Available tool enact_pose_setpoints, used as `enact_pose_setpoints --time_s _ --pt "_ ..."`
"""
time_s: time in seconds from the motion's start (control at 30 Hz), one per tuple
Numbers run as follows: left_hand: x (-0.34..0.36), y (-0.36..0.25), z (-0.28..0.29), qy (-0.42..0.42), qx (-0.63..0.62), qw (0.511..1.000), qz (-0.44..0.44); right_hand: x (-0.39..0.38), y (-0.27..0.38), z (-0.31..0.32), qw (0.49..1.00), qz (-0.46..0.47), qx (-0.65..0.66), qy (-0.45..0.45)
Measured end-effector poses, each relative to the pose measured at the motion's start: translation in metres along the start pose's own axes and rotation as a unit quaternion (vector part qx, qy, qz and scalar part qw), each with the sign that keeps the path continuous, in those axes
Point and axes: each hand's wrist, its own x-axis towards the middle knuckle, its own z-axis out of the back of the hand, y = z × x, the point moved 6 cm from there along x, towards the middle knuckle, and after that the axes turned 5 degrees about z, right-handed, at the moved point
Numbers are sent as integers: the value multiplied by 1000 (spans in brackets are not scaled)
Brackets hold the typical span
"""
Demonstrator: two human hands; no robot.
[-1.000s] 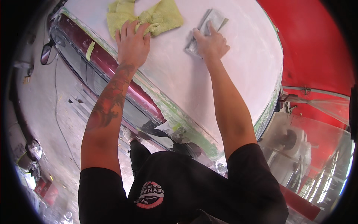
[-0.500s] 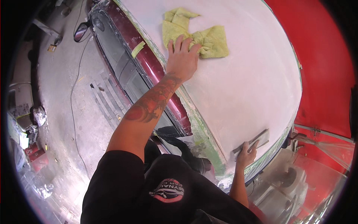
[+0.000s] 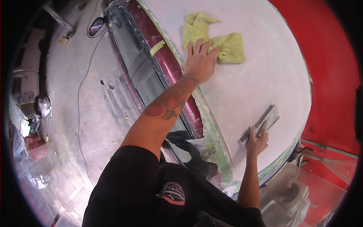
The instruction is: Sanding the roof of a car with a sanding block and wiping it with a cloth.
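A broad, pale, dusty car roof (image 3: 261, 85) lies before me, edged with green masking tape (image 3: 215, 140). My left hand (image 3: 202, 62) rests on its far left part, fingers curled over the bunched middle of a yellow towel (image 3: 231, 43). Nearer to me on the right, my right hand (image 3: 258, 140) grips a long, narrow grey sanding block (image 3: 269, 115) laid against the roof. The fingers sit along the block's top, and its underside is hidden.
Below the roof's left edge runs a dark red side frame (image 3: 166, 62) with a yellow tape strip (image 3: 157, 48), windows and a side mirror (image 3: 96, 26). A cable (image 3: 80, 94) crosses the dusty floor. A red surface (image 3: 325, 75) stands right; plastic-covered items (image 3: 287, 189) are below it.
The sanding block has slid farther from me and turned so it points more away, my right hand moving with it. My left hand stays on the towel. The whole view has shifted slightly.
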Motion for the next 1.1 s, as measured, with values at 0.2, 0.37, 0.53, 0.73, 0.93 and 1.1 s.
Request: enact_pose_setpoints --time_s 0.2,0.37,0.53,0.73,0.93,1.1 --pt "1 -4 -3 28 23 999 6 -94 -101 18 990 -84 47 -101" --pt "3 17 -3 -4 67 998 0 64 85 -25 998 -9 63 6" --pt "13 -14 5 -7 -8 1000 -19 124 137 -30 998 59 26 -3" --pt "2 -9 13 -15 13 1000 -17 -47 -56 3 999 -32 14 -13" --pt "4 -14 11 10 34 999 6 -78 -87 8 990 -79 62 -98" --pt "8 -14 8 -21 36 999 -13 72 106 -27 997 47 60 -18"
